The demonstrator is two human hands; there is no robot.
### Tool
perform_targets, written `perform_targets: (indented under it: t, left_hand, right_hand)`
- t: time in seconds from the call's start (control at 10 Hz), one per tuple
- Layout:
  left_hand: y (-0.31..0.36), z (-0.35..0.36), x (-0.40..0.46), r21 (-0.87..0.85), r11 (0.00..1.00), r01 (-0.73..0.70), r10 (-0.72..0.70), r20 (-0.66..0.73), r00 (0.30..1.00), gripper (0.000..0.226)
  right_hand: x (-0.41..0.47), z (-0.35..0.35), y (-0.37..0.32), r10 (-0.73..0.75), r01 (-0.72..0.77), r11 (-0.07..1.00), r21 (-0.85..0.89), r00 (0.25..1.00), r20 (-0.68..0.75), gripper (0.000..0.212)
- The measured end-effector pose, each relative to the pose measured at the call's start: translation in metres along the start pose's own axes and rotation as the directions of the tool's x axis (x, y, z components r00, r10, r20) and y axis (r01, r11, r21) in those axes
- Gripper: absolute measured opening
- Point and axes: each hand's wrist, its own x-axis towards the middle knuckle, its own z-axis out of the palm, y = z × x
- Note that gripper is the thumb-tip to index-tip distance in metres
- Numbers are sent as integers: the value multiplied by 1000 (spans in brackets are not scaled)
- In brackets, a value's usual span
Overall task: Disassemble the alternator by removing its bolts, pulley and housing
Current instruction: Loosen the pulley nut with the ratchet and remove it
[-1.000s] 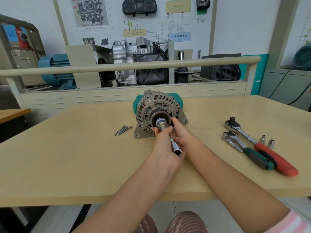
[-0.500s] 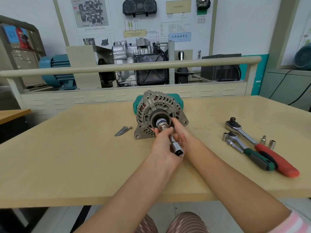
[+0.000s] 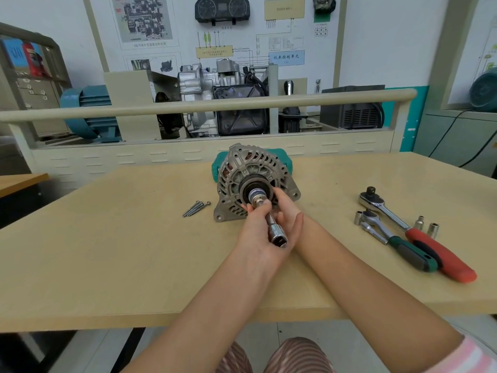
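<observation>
The grey alternator stands on the table with its black pulley and shaft end facing me. A long chrome socket tool sits on the shaft end and slants down toward me. My left hand grips this tool near the shaft. My right hand lies beside it on the right, fingers stretched out against the pulley's right side, palm and thumb spread apart from the tool. Several long removed bolts lie left of the alternator.
A red-handled ratchet and a green-handled ratchet lie at the right with loose sockets around them. A teal case stands behind the alternator. A railing and engine display stand beyond the table's far edge.
My right palm and thumb have opened away from the socket tool while its fingers stay at the pulley. The left hand keeps its grip; the alternator has not moved.
</observation>
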Motion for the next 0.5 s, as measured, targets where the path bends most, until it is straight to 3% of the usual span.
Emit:
perform_targets:
  t: [0.1,0.2,0.3,0.4,0.5]
  left_hand:
    - [-2,-4,0,-10,998,64,-64,21,998,30]
    - [-2,-4,3,32,996,87,-87,11,996,44]
    - [1,-2,7,5,997,78,-78,-15,997,36]
    - [-1,2,5,2,999,34,-34,-19,999,15]
    - [-3,1,4,-36,999,-7,6,-30,1000,31]
  right_hand:
    - [-6,-4,20,-139,138,990,-35,990,-33,34]
    - [-18,8,38,-137,281,707,649,955,-264,38]
    - [7,-3,17,0,12,970,242,999,-52,26]
    - [22,-10,-1,150,-150,988,-20,989,-8,40]
    - [27,-10,9,140,-131,965,-228,990,27,49]
